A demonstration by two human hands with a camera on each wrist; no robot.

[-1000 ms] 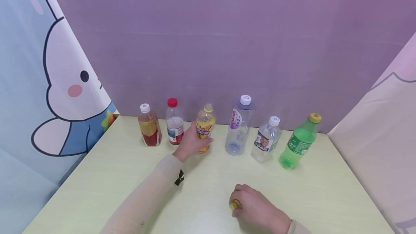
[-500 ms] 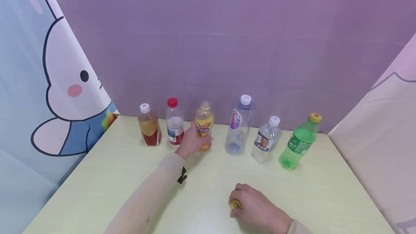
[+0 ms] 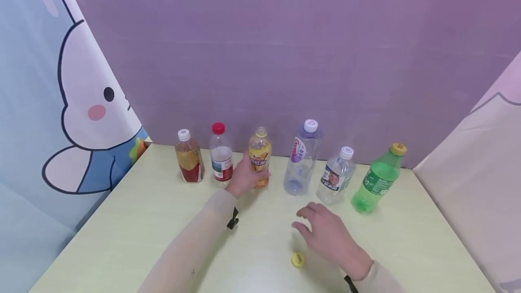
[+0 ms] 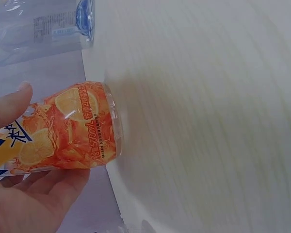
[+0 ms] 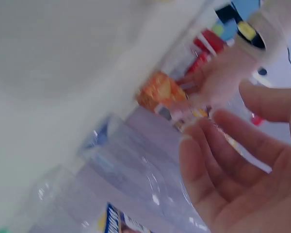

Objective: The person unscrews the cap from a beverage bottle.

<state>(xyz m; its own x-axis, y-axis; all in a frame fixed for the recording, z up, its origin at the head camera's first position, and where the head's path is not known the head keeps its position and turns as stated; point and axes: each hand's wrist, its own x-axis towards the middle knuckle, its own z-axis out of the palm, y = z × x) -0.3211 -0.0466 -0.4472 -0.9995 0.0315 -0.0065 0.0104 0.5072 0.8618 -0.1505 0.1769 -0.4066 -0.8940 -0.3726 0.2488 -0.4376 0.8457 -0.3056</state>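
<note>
Near the table's (image 3: 122,220) back edge, the left hand (image 3: 245,175) grasps the orange bottle (image 3: 261,155), which is upright; a gap separates it from the tall bottle (image 3: 299,171). The right hand (image 3: 327,235), free and loosely bent, hovers near the yellow cap (image 3: 298,259), well in from both side edges.

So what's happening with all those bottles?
A person's left grip is curled around the orange-labelled bottle, which stands upright with no cap on. The right grip is empty, above the table, and a loose yellow cap lies near it. The five other bottles in the row are all capped.
</note>
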